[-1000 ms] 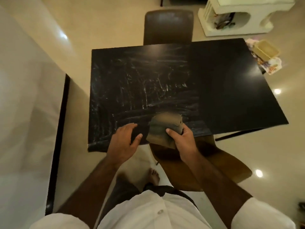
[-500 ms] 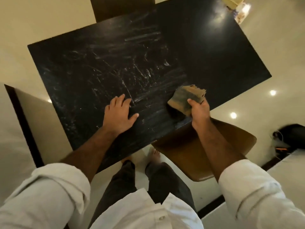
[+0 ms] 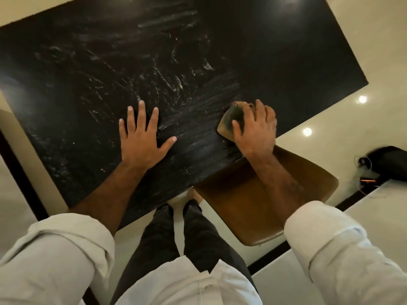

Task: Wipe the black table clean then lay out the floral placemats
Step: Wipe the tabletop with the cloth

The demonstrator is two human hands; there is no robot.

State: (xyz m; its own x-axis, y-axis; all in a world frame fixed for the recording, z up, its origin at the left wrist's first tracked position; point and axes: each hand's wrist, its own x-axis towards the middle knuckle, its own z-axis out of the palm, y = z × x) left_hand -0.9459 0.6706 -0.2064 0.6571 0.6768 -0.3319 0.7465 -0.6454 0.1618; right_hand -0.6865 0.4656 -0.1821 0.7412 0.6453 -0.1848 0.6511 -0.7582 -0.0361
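Note:
The black table (image 3: 286,53) fills the upper part of the view, with pale wet streaks across its left and middle. My left hand (image 3: 143,137) lies flat on the tabletop near the front edge, fingers spread. My right hand (image 3: 256,126) presses a brownish cloth (image 3: 229,122) down onto the table near the front right edge, fingers over the cloth and thumb beside it. Most of the cloth is hidden under that hand. No floral placemats are in view.
A brown chair seat (image 3: 253,203) sits under my right forearm, tucked at the table's front edge. My feet stand on the pale glossy floor (image 3: 352,119) below the table edge. A black bag with cables (image 3: 387,164) lies at the right.
The view has come closer to the table and tilted. My right hand has gone from holding the cloth up at the edge to pressing it flat on the surface. My left hand has spread flat.

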